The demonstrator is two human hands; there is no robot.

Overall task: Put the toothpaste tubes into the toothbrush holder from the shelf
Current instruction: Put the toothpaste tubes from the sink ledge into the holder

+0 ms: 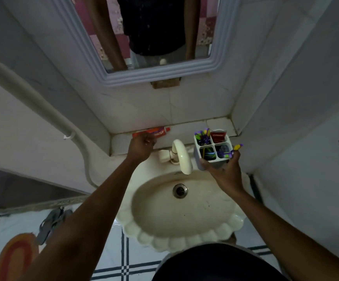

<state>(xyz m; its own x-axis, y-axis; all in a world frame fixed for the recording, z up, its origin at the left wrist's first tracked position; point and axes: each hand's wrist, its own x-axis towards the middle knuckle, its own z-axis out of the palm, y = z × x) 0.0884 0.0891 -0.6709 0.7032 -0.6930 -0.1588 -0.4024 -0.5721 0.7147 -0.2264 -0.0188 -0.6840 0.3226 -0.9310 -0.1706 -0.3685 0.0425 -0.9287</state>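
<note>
A red toothpaste tube [160, 131] lies flat on the tiled shelf [219, 125] against the wall, cap end to the right. My left hand [141, 146] reaches over its left half, fingers curled down on it; whether they grip it I cannot tell. My right hand [226, 169] holds a white four-compartment toothbrush holder [212, 148] above the right side of the sink. A second red toothpaste tube [218, 135] stands in its back right compartment. Purple and yellow toothbrushes [202, 134] fill the other compartments.
A cream tap [181, 156] juts over the scalloped cream sink [184, 238] between my hands. A white-framed mirror [215, 67] hangs above the shelf. White walls close in left and right. A pipe [43, 104] runs down the left wall. Sandals [51, 222] and a mat [16, 256] lie on the floor.
</note>
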